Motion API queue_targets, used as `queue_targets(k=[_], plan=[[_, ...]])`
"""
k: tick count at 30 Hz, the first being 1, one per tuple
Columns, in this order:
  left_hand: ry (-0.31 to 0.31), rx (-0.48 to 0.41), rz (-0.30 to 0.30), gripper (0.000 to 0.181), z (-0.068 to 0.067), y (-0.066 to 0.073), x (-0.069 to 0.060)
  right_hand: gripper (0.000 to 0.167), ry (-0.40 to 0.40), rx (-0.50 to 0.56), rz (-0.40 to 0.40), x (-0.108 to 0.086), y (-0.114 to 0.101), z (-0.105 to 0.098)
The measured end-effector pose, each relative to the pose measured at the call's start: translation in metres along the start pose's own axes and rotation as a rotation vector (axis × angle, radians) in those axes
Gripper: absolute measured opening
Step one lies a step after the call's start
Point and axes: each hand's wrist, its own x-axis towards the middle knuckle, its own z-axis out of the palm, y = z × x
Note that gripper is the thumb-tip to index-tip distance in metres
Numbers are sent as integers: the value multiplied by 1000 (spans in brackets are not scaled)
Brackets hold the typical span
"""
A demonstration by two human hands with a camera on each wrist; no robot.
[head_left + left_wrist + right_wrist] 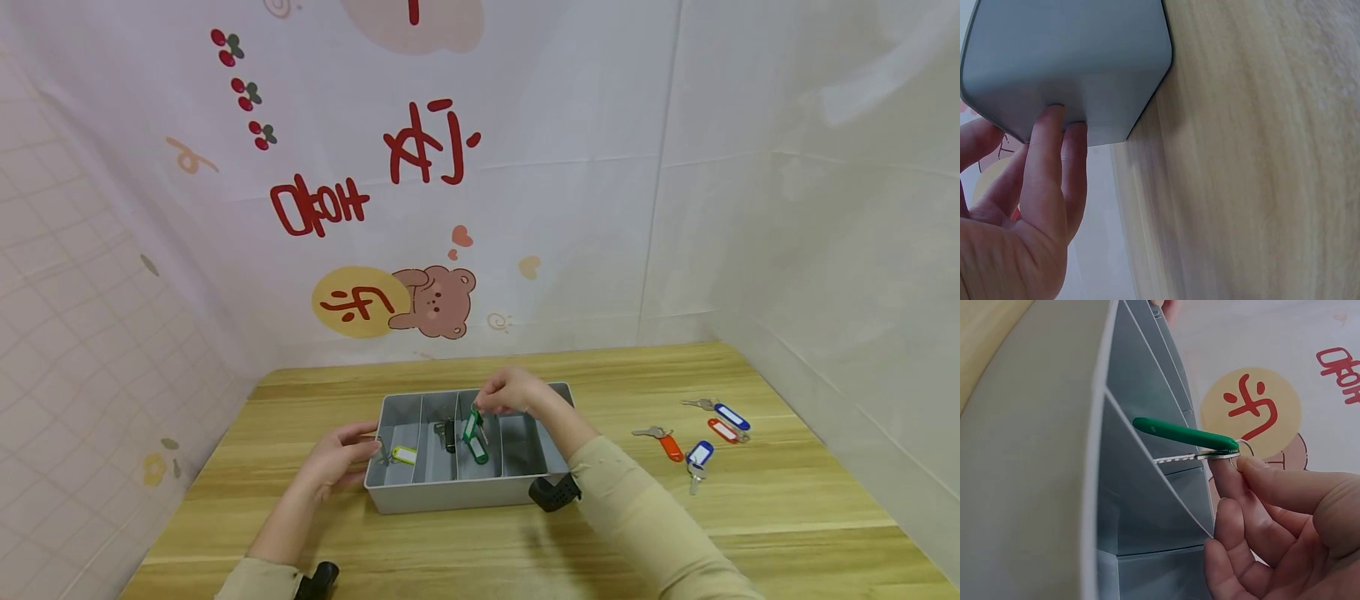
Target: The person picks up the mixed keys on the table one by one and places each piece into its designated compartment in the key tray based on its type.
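A grey divided box point(420, 498) stands on the wooden table. My left hand point(341, 457) holds its left end: fingertips touch the outer wall point(1104, 100) and the thumb is at the rim. Above a middle compartment, my right hand point(513, 392) pinches the metal ring of a key with a green tag point(470, 423); the tag and key point(1179, 457) hang down between thumb and forefinger. Another green tag point(477, 451) lies in that compartment below. To its left, one compartment holds keys with a black tag point(450, 435), and the leftmost a yellow-tagged key point(405, 455).
Right of the box lie several loose keys: one with an orange-red tag point(671, 448), one with a red-rimmed tag point(723, 430), and two with blue tags, a far one point(732, 417) and a nearer one point(700, 453). A printed white cloth point(570, 208) hangs behind the table.
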Motion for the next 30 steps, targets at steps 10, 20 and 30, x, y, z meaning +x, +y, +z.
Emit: queue_targets(k=[10, 20, 30], plan=[[31, 12, -1, 55, 2, 2, -1, 14, -22, -30, 0, -1, 3, 1], [24, 27, 3, 56, 1, 2, -1, 21, -8, -43, 34, -4, 0, 0], [30, 31, -4, 56, 2, 2, -1, 29, -10, -63, -12, -10, 2, -5]])
